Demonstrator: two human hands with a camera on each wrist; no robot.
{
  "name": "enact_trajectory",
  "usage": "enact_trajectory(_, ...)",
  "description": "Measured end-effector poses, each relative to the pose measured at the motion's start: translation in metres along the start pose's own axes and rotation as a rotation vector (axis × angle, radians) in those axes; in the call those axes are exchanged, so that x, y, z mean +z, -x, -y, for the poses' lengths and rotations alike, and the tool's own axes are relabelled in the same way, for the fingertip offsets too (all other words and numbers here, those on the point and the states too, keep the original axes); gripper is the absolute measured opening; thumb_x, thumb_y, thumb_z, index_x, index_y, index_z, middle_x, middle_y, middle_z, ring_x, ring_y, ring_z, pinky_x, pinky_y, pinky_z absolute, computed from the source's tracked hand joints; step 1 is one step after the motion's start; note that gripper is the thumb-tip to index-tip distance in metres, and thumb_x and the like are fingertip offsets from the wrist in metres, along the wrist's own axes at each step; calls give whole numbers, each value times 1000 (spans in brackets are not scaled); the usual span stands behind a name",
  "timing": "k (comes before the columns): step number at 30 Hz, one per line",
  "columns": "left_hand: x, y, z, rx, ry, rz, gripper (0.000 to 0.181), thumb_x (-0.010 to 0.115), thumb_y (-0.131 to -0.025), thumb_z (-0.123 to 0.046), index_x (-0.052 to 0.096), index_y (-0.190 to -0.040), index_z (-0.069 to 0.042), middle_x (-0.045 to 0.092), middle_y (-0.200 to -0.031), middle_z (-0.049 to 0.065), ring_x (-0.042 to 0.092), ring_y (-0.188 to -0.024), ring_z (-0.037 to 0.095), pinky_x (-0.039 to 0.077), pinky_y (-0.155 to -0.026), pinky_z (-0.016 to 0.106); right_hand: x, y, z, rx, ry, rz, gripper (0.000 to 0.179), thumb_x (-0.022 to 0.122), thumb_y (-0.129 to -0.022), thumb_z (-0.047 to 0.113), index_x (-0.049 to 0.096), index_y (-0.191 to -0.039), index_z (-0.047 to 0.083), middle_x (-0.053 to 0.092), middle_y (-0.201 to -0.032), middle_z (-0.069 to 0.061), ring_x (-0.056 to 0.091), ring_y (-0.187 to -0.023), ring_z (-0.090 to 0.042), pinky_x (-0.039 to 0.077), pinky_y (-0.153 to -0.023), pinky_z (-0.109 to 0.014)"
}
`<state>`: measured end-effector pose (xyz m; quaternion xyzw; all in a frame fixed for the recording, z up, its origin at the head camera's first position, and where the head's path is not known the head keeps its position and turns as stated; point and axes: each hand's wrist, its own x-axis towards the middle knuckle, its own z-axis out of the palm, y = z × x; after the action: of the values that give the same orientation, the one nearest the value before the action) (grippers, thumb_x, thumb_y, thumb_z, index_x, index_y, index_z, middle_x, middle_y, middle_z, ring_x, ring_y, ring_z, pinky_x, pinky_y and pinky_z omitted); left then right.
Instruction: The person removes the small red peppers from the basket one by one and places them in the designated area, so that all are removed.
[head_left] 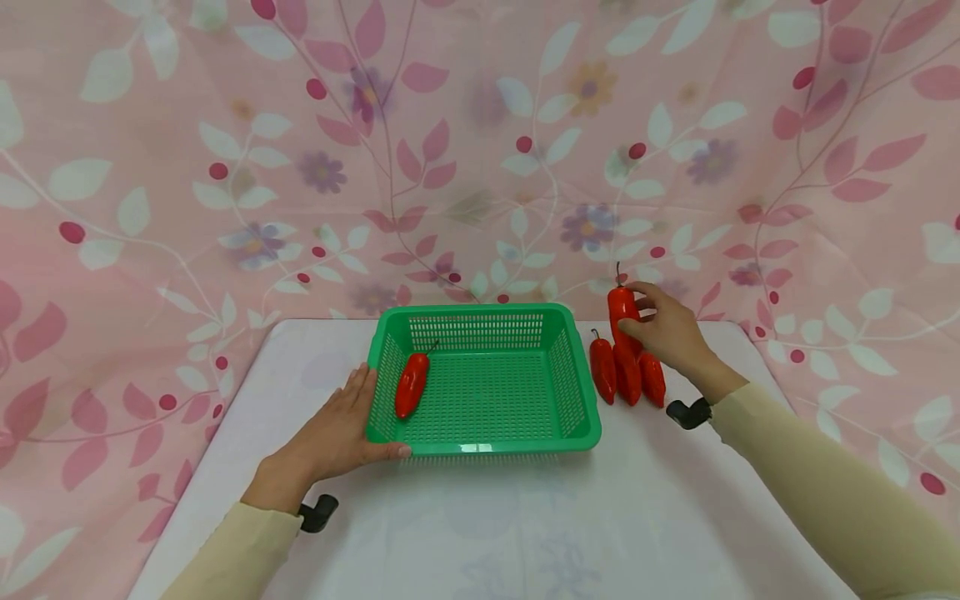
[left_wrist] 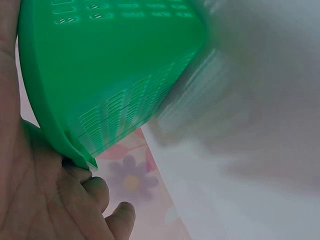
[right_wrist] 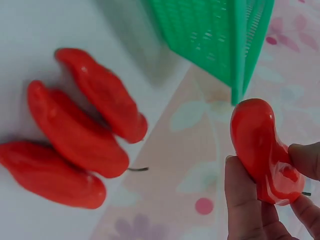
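Note:
A red chili pepper point(right_wrist: 255, 135) with a dark stem is pinched between the thumb and fingers of my right hand point(head_left: 667, 327), raised over the peppers at the right. Under it, three more red peppers point(right_wrist: 77, 132) lie side by side on the table. My left hand point(head_left: 341, 432) rests on the left front corner of a green plastic basket point(head_left: 480, 448), fingers stretched along the left rim and thumb along the front rim. Inside the basket, near its left wall, lies one red pepper point(head_left: 412, 386).
The basket stands on a white-covered table point(head_left: 480, 533). A pink floral cloth point(head_left: 480, 167) hangs behind the table's back edge and at its sides. The peppers lie close to the basket's right side. Each wrist wears a small black camera point(head_left: 318, 512).

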<state>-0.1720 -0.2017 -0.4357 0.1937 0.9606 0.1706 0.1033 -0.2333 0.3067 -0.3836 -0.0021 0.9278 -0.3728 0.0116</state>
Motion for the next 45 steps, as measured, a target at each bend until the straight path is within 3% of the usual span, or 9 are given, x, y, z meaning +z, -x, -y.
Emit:
enact_trajectory(12,2,-3,0,2,-1,-14,139,73,-78,-82,12,-166,7,9,-175,26,14,-161,50,21,-128,65,-16,5,-47,64,48,-28,77,72,-99,19,31,-163,7,47,-147,-33,54,-125,-53,62,-89,-59)
enact_trajectory(24,2,0,5,13,-65,-27,142,64,-76,-91,14,-165,9,12,-174,27,16,-161,48,18,-129,64,-11,7,-89,153,108,13,80,71,-97,18,28,-162,2,46,-144,-36,57,-120,-54,64,-88,-56)
enact_trajectory(37,3,1,2,15,-47,-24,139,69,-78,-85,14,-165,9,12,-174,28,15,-161,49,19,-128,64,-7,4,-118,232,113,49,82,70,-97,17,25,-163,1,44,-145,-37,56,-121,-54,65,-87,-54)
enact_trajectory(45,2,0,1,18,-43,-25,141,67,-77,-88,15,-164,10,13,-174,28,16,-160,49,21,-128,64,-4,5,-123,243,108,63,81,71,-97,17,26,-162,-1,45,-142,-38,59,-118,-52,66,-83,-49)
